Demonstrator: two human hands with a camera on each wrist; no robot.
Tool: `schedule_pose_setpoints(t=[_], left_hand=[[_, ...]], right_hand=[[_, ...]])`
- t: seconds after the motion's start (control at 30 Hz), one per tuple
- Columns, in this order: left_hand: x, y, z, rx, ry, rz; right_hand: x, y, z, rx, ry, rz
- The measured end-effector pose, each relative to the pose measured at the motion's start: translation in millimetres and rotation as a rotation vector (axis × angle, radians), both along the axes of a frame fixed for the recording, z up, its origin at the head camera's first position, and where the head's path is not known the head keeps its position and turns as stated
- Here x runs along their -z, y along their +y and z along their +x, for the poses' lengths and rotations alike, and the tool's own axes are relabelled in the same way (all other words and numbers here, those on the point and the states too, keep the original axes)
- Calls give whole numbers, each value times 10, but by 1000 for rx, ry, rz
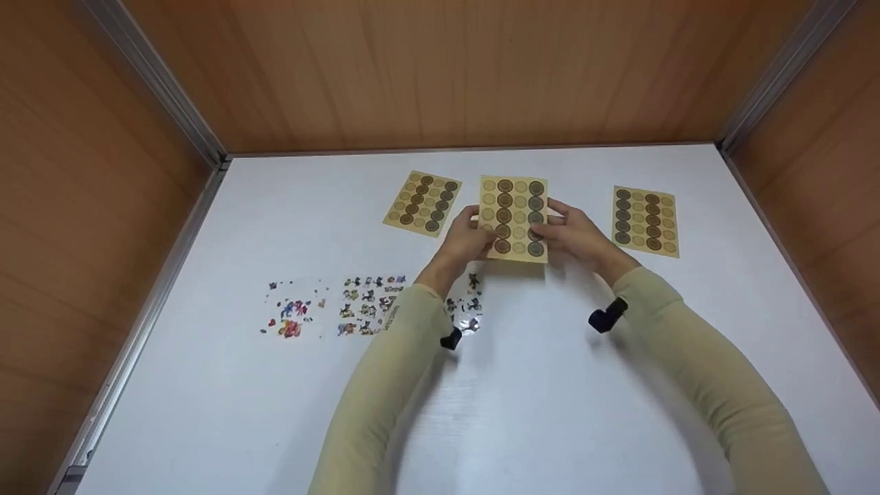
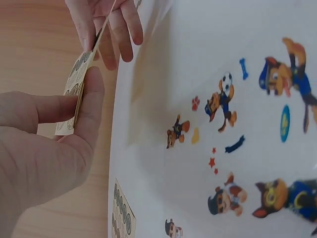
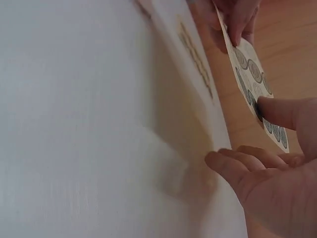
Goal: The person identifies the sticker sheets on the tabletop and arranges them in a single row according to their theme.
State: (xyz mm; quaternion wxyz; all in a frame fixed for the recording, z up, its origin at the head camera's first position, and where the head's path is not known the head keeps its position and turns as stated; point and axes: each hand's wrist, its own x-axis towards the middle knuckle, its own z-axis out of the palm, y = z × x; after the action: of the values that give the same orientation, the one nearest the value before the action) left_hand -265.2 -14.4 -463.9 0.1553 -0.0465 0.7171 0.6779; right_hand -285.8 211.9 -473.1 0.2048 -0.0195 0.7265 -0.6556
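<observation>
Upright over the back of the table is a yellowish sheet of round coin-like stickers, its printed face toward me. My left hand pinches its lower left corner, thumb on the face. In the left wrist view the sheet appears nearly edge-on between left thumb and fingers. At the right edge, my right hand lays its thumb on the printed face. The right wrist view has that hand's fingers stretched out behind the sheet, with a gap between them and the thumb.
Similar sticker sheets lie on the white table, one at back left and one at right. Nearer, left of centre, are clear cartoon sticker sheets, partly under my left forearm. Wooden panels wall the table's back and sides.
</observation>
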Motion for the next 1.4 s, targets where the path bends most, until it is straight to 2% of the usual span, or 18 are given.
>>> schedule_pose_setpoints(t=[0.1, 0.23, 0.5, 0.67, 0.8, 0.97, 1.13, 1.27, 1.4], left_hand=[[21, 52, 109, 18, -25, 51], [61, 109, 254, 74, -50, 97], [97, 5, 453, 175, -86, 55], [128, -50, 523, 237, -85, 15], [162, -39, 566, 250, -75, -3], [171, -14, 615, 262, -31, -60], [155, 1, 656, 284, -3, -171], [153, 21, 675, 313, 28, -297], [165, 42, 705, 341, 105, -435]], right_hand=[[-40, 73, 136, 16, -58, -122], [-76, 170, 325, 19, -85, -188], [-37, 230, 572, 2, -103, -216], [42, 271, 676, -15, -115, -189], [79, 307, 719, -30, -113, -165], [102, 338, 744, -35, -70, -43], [116, 347, 790, -61, 49, 94], [130, 335, 844, -100, 190, 205], [132, 312, 908, -160, 361, 426]])
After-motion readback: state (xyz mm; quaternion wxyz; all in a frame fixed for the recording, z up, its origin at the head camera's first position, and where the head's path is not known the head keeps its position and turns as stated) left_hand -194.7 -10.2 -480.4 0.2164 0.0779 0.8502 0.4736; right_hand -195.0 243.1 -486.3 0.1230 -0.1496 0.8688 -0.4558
